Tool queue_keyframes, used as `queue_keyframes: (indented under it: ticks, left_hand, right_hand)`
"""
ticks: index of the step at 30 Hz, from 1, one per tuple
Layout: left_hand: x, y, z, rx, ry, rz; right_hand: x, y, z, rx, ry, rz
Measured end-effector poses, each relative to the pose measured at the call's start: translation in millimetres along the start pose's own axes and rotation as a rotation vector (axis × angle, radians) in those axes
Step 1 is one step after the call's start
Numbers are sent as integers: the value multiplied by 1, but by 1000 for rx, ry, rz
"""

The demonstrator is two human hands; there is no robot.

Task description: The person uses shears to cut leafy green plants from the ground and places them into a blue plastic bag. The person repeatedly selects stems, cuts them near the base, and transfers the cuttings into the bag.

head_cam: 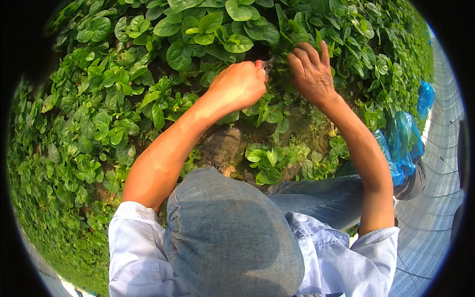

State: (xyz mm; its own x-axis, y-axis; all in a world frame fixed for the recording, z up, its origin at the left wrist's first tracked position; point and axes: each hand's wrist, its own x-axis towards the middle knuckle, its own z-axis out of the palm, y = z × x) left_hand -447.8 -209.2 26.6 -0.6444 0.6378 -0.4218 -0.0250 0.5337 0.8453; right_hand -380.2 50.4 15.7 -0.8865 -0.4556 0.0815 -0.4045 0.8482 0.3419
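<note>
My left hand [241, 83] is closed around a small dark metal tool [268, 67]. Only the tool's end shows past the fingers, so its exact kind is unclear. To the right, my right hand [311, 72] reaches palm down into leafy green plants [297, 33]. Its fingers are bent among the stems, with the outer one held apart. Thumb and palm are hidden, and whether a stem is pinched there cannot be seen. Broad, rounded leaves [211, 28] stand just beyond both hands. The tool's end points toward the stems between them.
Below my hands are bare soil [297, 126], low seedlings [271, 159] and a camouflage-patterned shoe [222, 144]. My denim-covered knee [233, 222] rises in front. Blue plastic bags [404, 137] lie at the right, beside translucent sheeting [441, 159]. Dense plants [85, 148] cover the left.
</note>
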Motion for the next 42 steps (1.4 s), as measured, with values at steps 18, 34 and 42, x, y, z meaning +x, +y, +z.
queue_keyframes:
  ticks: [18,34,42]
  left_hand:
    - [10,5,-39,-668,-342,-345]
    - [27,25,-33,-371,-274,-286]
    - [23,21,-46,-537,-427,-359]
  right_hand:
    - [46,29,-38,73,-392,-46]
    - [20,37,-30,90,-223,-163]
    - [-7,41,-13,246,-49,-113]
